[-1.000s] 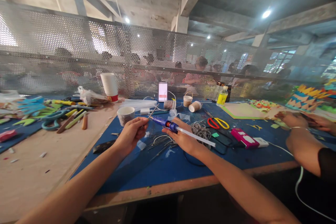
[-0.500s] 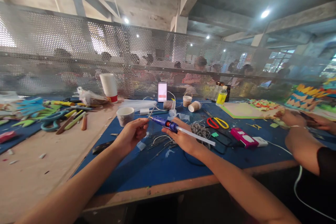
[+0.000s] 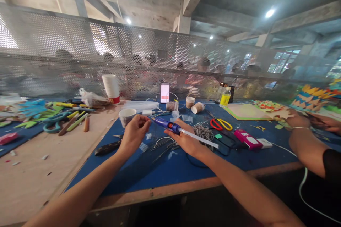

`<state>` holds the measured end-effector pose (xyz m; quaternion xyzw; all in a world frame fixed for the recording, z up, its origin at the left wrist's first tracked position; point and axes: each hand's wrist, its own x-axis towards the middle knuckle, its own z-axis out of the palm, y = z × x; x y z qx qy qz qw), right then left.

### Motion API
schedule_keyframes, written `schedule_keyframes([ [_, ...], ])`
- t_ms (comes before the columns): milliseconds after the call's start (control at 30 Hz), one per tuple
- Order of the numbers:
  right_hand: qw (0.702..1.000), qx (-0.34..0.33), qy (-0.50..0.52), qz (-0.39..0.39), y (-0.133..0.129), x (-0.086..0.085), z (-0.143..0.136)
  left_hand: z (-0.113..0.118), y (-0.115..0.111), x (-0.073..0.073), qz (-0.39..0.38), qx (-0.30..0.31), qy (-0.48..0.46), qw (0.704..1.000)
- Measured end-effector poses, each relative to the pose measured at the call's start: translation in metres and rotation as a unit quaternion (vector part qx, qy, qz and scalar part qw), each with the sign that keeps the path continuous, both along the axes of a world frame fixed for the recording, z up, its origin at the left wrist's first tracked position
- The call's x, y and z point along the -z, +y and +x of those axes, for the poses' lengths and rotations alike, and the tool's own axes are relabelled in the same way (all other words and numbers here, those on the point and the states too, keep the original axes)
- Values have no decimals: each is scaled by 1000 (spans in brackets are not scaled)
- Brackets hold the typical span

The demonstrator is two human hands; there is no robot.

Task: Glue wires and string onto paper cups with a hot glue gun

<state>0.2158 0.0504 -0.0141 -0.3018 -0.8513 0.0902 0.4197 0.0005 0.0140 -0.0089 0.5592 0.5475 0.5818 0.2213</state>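
Observation:
My right hand (image 3: pixel 183 138) is wrapped round a blue glue gun (image 3: pixel 166 124), whose tip points left. A long whitish glue stick (image 3: pixel 199 138) sticks out of its back end toward the lower right. My left hand (image 3: pixel 137 129) is closed in a pinch close to the gun's tip; what its fingers hold is too small to make out. Just behind that hand stands a white paper cup (image 3: pixel 127 116). Below the gun, grey wire or cord (image 3: pixel 204 133) lies in a loose tangle on the blue mat (image 3: pixel 149 175).
Scissors with red and yellow handles (image 3: pixel 221 124), a pink box (image 3: pixel 247 139) and a yellow-labelled bottle (image 3: pixel 225 97) lie or stand right. Another person's hand (image 3: pixel 299 120) is at far right. Left are stacked cups (image 3: pixel 111 88), teal scissors (image 3: pixel 54 122) and a black object (image 3: pixel 108 147).
My left hand has turned slightly, and the thin strand that rose from its fingertips no longer shows. More of the black object beside that wrist is visible. My right hand has stayed in place.

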Motion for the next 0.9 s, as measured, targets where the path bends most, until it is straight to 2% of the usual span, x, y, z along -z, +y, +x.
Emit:
schedule_keyframes([
  [167, 1000, -12, 9, -16, -2, -2, 1, 5, -10, -9, 7, -68, 116, 991],
  [300, 1000, -16, 12, -20, -1, -2, 1, 6, -14, -14, 9, -109, 167, 980],
  [600, 1000, 7, -3, 10, 3, 3, 2, 3, -13, -10, 39, -107, 236, 965],
  [900, 1000, 21, 1, 17, 6, 4, 2, 3, -14, -11, 32, -105, 233, 966],
])
